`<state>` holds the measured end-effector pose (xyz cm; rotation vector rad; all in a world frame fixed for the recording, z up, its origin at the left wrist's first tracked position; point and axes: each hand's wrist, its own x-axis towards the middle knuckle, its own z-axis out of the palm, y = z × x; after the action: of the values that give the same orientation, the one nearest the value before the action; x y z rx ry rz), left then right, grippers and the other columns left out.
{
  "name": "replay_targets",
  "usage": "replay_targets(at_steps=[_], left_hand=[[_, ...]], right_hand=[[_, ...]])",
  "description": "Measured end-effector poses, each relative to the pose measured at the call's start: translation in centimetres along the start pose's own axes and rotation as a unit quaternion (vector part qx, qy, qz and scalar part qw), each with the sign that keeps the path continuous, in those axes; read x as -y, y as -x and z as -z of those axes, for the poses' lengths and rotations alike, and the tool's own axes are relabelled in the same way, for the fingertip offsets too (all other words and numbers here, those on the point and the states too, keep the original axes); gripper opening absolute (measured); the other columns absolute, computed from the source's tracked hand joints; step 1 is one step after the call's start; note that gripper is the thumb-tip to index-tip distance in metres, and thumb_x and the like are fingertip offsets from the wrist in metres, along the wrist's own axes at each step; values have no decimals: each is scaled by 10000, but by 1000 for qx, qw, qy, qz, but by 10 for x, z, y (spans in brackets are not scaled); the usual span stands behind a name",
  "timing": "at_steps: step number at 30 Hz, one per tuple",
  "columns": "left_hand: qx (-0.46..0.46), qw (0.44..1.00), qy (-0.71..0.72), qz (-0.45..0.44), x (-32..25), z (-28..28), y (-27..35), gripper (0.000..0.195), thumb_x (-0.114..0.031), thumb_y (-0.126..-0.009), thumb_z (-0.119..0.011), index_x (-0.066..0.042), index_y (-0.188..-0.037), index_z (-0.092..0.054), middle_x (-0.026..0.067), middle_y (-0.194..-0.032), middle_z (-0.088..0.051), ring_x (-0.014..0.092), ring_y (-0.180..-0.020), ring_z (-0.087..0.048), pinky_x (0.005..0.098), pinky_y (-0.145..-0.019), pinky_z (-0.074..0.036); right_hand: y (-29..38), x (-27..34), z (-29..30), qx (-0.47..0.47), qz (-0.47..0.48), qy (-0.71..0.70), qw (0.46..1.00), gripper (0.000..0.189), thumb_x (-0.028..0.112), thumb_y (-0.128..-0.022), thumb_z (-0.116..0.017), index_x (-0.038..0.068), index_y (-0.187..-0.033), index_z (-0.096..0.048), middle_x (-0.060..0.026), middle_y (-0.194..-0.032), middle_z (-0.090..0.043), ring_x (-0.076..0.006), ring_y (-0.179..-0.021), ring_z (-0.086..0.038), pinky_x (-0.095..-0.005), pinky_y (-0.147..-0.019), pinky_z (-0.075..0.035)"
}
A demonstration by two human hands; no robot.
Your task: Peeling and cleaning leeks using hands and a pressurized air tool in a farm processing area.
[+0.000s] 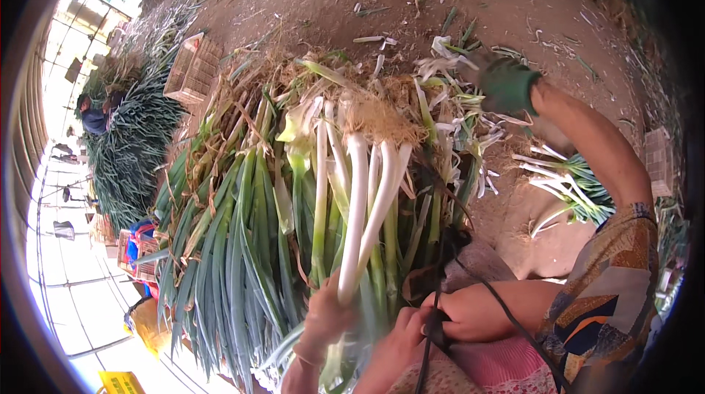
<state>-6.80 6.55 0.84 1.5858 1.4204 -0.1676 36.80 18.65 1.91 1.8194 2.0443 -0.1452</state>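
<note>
My bare left hand (330,306), blurred, grips a few large green onions (357,201). Their bare white shanks point away from me, with a mat of brown roots (385,113) at the far end. Beneath them lies a broad heap of green onions (237,251), with green leaves towards me and dry skins at the root ends. My right hand (504,85), in a green glove, is stretched out to the far right beside loose stripped skins (446,66). Motion blur hides its fingers, and I cannot tell if it holds anything.
White-stalked green onions (567,184) lie on the dirt floor (341,3) at right. A plastic crate (194,69) stands beyond the heap, and another crate (658,162) at far right. More onions (132,157) are piled at left, near another person (95,120). A black cord (495,295) crosses my lap.
</note>
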Motion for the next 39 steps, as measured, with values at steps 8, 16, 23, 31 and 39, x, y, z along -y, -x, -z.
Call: replay_targets(at_steps=[8,16,23,31,39], left_hand=[[188,955,226,-35,-36,57,-26,551,-95,-683,-653,34,-1191,-483,32,-814,-550,121,-700,-537,253,-620,-448],[85,978,188,-39,-22,112,-30,547,-109,-655,-680,40,-1156,-520,50,-874,-587,151,-767,-554,267,-720,-451],[-349,887,-300,36,116,115,-79,533,-85,-682,-608,-25,-1202,-506,69,-825,-563,232,-695,-546,351,-608,-453],[-360,887,-287,-38,67,-33,-128,488,-285,-700,-671,-49,-1087,-489,182,-967,-544,357,-819,-569,456,-673,-468],[-258,959,-108,51,58,-11,-135,545,-221,-753,-658,-11,-1210,-448,236,-1055,-569,395,-981,-556,446,-853,-441]], right_hand=[[11,158,26,-500,432,68,748,591,197,-757,-573,266,-1317,-395,-52,-1082,-529,-241,-1049,-545,-422,-927,-461],[-47,185,77,-600,373,137,694,714,141,-714,-608,288,-1355,-331,-70,-1078,-492,-254,-991,-521,-372,-794,-513],[-40,133,34,-288,221,54,930,859,229,-694,-664,144,-1431,-231,-169,-1332,-348,-342,-1270,-290,-484,-1003,-327],[-15,89,-79,-110,180,-129,969,672,216,-707,-617,69,-1322,-388,-211,-1270,-392,-389,-1201,-364,-450,-960,-375],[14,94,-112,-21,137,-268,953,577,258,-740,-588,68,-1267,-451,-252,-1217,-469,-405,-1097,-481,-426,-938,-398]])
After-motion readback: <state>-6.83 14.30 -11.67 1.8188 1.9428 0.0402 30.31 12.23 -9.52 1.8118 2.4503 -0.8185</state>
